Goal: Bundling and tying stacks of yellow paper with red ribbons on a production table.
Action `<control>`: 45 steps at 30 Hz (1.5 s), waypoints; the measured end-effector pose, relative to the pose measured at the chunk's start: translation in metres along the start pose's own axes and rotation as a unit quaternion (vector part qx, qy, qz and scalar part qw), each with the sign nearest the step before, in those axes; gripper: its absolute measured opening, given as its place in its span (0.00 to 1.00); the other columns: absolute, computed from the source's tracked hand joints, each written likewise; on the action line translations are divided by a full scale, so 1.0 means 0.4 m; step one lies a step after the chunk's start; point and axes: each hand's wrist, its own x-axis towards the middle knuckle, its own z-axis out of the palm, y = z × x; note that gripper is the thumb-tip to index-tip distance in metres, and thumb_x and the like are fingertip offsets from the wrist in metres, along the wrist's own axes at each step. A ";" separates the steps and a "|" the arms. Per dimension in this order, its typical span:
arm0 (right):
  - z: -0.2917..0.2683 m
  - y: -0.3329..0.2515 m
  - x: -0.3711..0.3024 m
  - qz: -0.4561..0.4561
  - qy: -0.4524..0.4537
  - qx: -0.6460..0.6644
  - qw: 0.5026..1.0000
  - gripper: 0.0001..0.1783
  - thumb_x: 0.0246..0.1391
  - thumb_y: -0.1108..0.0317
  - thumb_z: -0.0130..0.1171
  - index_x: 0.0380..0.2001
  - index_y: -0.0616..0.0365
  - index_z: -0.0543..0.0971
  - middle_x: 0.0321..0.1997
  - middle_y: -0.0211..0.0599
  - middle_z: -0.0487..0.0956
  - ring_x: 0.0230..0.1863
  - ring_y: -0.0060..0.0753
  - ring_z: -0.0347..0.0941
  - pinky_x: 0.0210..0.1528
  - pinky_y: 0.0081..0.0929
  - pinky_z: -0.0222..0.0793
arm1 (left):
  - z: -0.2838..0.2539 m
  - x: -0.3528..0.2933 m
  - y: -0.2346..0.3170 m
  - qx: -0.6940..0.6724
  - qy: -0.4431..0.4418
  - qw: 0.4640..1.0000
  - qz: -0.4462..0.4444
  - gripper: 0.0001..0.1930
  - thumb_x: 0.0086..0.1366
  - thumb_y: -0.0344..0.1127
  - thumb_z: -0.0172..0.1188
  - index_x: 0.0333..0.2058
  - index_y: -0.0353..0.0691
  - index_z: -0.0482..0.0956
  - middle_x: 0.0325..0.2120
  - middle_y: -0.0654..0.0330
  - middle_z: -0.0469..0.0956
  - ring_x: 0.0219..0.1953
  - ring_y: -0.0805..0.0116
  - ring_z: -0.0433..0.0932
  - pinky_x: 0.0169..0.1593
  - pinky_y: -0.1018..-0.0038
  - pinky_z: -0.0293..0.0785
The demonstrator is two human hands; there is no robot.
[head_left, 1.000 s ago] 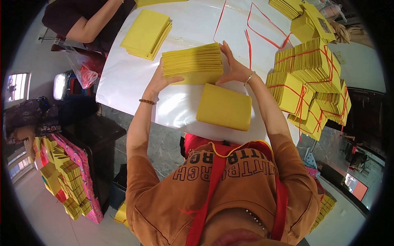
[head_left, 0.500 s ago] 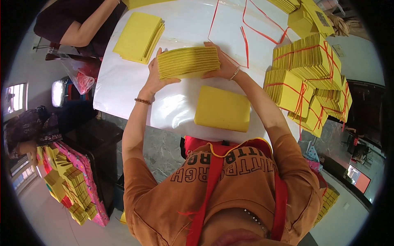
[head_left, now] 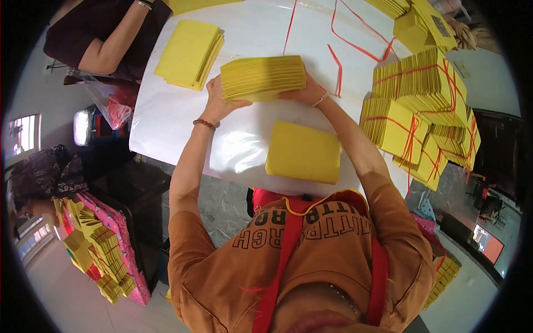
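Between my two hands is a thick stack of folded yellow paper (head_left: 263, 79), its layered edges facing me. My left hand (head_left: 217, 104) is closed on the stack's left end, with the thumb along its near lower side. The right end is gripped by my right hand (head_left: 308, 92), whose far fingers are partly hidden behind the stack. Nearer to me, a flat yellow paper bundle (head_left: 303, 153) lies on the white table (head_left: 172, 119). Beyond my left hand lies another yellow stack (head_left: 189, 53). A red ribbon (head_left: 336, 64) lies just past my right hand.
Several yellow paper bundles tied with red ribbon (head_left: 419, 83) are piled at the table's right. More red ribbon (head_left: 361, 41) trails across the far side. At the upper left is another person's arm (head_left: 119, 41). More yellow bundles (head_left: 102, 250) lie on a pink cloth at lower left.
Both hands have moved the stack slightly away from me and to the right across the table, still gripping its two ends. The other bundles have stayed in place.
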 end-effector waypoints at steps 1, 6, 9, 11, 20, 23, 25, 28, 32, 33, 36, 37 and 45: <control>0.003 -0.004 -0.006 0.005 0.014 0.037 0.999 0.47 0.27 0.67 0.72 0.52 0.58 0.57 0.50 0.38 0.64 0.53 0.34 0.60 0.56 0.30 0.57 | 0.000 0.002 0.002 0.003 0.004 1.000 -0.002 0.45 0.34 0.51 0.71 0.52 0.42 0.61 0.46 0.59 0.64 0.51 0.60 0.56 0.52 0.67 0.45; 0.006 0.007 -0.004 0.010 0.013 0.013 1.000 0.46 0.26 0.68 0.72 0.52 0.56 0.58 0.51 0.37 0.64 0.54 0.33 0.59 0.56 0.30 0.56 | 0.001 0.003 0.007 0.058 0.063 0.996 0.025 0.46 0.33 0.52 0.71 0.52 0.40 0.61 0.45 0.59 0.65 0.51 0.61 0.56 0.52 0.67 0.46; -0.004 0.003 -0.006 0.029 0.004 0.004 1.000 0.46 0.26 0.67 0.72 0.52 0.55 0.59 0.51 0.36 0.65 0.54 0.33 0.60 0.56 0.30 0.57 | -0.016 -0.003 0.025 0.044 0.006 0.999 0.010 0.50 0.32 0.53 0.71 0.54 0.39 0.58 0.47 0.56 0.64 0.51 0.58 0.58 0.53 0.66 0.46; -0.009 0.003 -0.009 -0.012 0.019 -0.037 0.999 0.44 0.26 0.67 0.72 0.51 0.55 0.60 0.50 0.35 0.66 0.53 0.34 0.61 0.55 0.30 0.59 | -0.029 -0.008 0.056 -0.162 0.043 0.986 0.007 0.53 0.31 0.54 0.71 0.55 0.38 0.54 0.48 0.54 0.64 0.52 0.56 0.59 0.54 0.64 0.48; -0.027 -0.032 -0.010 -0.007 0.010 -0.071 0.997 0.44 0.27 0.67 0.71 0.51 0.57 0.60 0.49 0.37 0.67 0.53 0.34 0.62 0.54 0.29 0.60 | -0.244 0.083 0.282 0.111 -0.049 0.991 0.065 0.64 0.29 0.61 0.69 0.61 0.43 0.40 0.51 0.49 0.61 0.52 0.54 0.64 0.53 0.56 0.54; -0.020 -0.071 -0.015 0.020 0.008 0.013 1.000 0.45 0.26 0.66 0.72 0.51 0.58 0.60 0.50 0.37 0.67 0.53 0.34 0.62 0.54 0.29 0.59 | -0.216 0.098 0.339 0.235 -0.090 0.967 0.041 0.61 0.32 0.56 0.69 0.61 0.45 0.41 0.48 0.53 0.65 0.49 0.56 0.66 0.51 0.57 0.55; -0.028 -0.075 -0.006 0.031 -0.003 -0.009 0.999 0.45 0.26 0.65 0.72 0.50 0.58 0.60 0.50 0.38 0.67 0.54 0.34 0.61 0.55 0.29 0.58 | -0.191 0.109 0.349 0.287 -0.139 0.948 0.005 0.58 0.34 0.51 0.70 0.61 0.45 0.43 0.46 0.55 0.67 0.48 0.59 0.67 0.50 0.59 0.56; -0.034 -0.112 -0.003 0.009 0.008 -0.059 0.998 0.46 0.26 0.65 0.72 0.52 0.57 0.60 0.53 0.40 0.64 0.56 0.34 0.58 0.56 0.30 0.56 | -0.191 0.111 0.276 0.197 -0.075 0.977 0.025 0.51 0.36 0.46 0.70 0.58 0.41 0.50 0.45 0.53 0.68 0.46 0.56 0.68 0.48 0.62 0.61; -0.053 -0.158 -0.021 -0.132 0.081 0.051 0.987 0.65 0.24 0.60 0.73 0.61 0.56 0.39 0.62 0.47 0.49 0.65 0.43 0.42 0.64 0.35 0.42 | -0.207 0.094 0.211 -0.059 -0.005 0.998 0.035 0.44 0.37 0.40 0.71 0.52 0.35 0.57 0.43 0.52 0.68 0.47 0.58 0.68 0.50 0.67 0.64; -0.049 -0.147 -0.023 -0.133 0.085 0.050 0.986 0.65 0.24 0.60 0.73 0.61 0.56 0.39 0.62 0.47 0.49 0.65 0.43 0.42 0.64 0.35 0.42 | -0.198 0.090 0.201 -0.192 0.020 0.981 0.006 0.42 0.36 0.39 0.72 0.50 0.34 0.59 0.43 0.53 0.67 0.47 0.61 0.67 0.50 0.68 0.64; -0.035 -0.124 -0.018 -0.083 0.015 0.107 0.991 0.75 0.22 0.60 0.75 0.60 0.54 0.24 0.65 0.46 0.42 0.66 0.43 0.36 0.65 0.35 0.37 | -0.168 0.079 0.191 -0.357 0.034 0.933 -0.013 0.43 0.36 0.34 0.73 0.50 0.32 0.57 0.45 0.55 0.65 0.48 0.64 0.66 0.52 0.69 0.64; -0.028 -0.122 -0.010 -0.034 -0.027 0.105 0.994 0.76 0.22 0.59 0.75 0.60 0.54 0.23 0.65 0.45 0.43 0.66 0.42 0.37 0.65 0.35 0.37 | -0.156 0.076 0.190 -0.358 0.034 0.933 -0.011 0.43 0.36 0.34 0.73 0.50 0.32 0.57 0.45 0.55 0.65 0.48 0.64 0.66 0.52 0.69 0.64; -0.003 -0.121 0.020 -0.051 -0.036 -0.007 0.998 0.66 0.22 0.56 0.75 0.60 0.57 0.41 0.60 0.43 0.51 0.63 0.43 0.46 0.63 0.35 0.44 | -0.022 0.031 0.098 -0.337 -0.076 0.932 -0.108 0.40 0.35 0.32 0.74 0.48 0.34 0.62 0.46 0.57 0.65 0.50 0.67 0.65 0.50 0.72 0.66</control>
